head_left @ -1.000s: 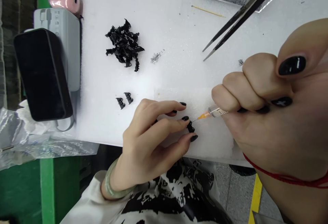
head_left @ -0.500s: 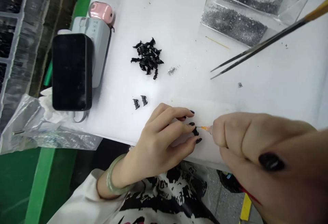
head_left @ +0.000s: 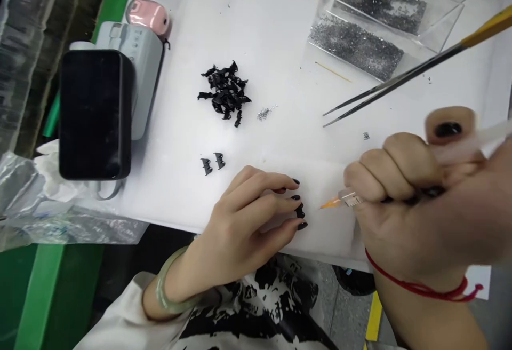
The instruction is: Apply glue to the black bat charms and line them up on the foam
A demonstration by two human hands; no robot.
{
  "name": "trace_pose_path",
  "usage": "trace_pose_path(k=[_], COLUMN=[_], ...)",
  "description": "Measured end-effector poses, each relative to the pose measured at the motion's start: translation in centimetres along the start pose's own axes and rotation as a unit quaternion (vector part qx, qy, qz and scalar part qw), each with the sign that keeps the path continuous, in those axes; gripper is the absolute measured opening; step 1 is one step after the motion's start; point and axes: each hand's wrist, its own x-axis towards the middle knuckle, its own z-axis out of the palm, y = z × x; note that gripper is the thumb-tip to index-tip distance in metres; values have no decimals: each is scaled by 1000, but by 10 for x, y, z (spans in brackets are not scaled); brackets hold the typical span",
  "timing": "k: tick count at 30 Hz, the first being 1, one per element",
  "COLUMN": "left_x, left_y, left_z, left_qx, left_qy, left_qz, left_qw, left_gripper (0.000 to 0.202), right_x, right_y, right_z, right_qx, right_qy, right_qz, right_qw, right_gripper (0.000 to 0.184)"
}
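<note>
My left hand rests at the front of the white work surface, thumb and finger closed on a small black bat-shaped piece. My right hand is wrapped round a clear syringe with an orange dispensing tip. That tip points left and stands apart from the piece. Two matching black pieces lie left of my left hand. Farther back is a heap of black pieces. Tiny clear rhinestones are scattered beside the heap, and a smaller cluster lies behind my right hand.
Tweezers with a yellow handle reach in from the right. Clear trays hold dark sparkling grains at the back. A black phone-like device, a grey case and a pink case stand at left, near a plastic bag.
My right hand has drawn the syringe tip away from the black piece and turned, lifting its thumb toward the syringe's rear. My left hand keeps its hold. The view has shifted slightly.
</note>
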Motion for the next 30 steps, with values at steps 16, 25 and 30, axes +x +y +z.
trace_pose_path(k=[16,25,30], left_x=[-1,3,3], left_y=[6,8,8], left_z=[-2,-3,-3], left_qx=[10,5,9], left_qy=[-8,-18,-25], left_qz=[-25,-24,-31], left_qw=[1000,1000,999], left_gripper=[19,17,17], right_x=[5,5,2], right_y=[5,4,5], right_z=[2,5,-4], right_qx=[1,14,0], right_qy=[-5,44,27], right_qz=[45,69,69], right_qw=[999,997,997], right_gripper=[51,67,46])
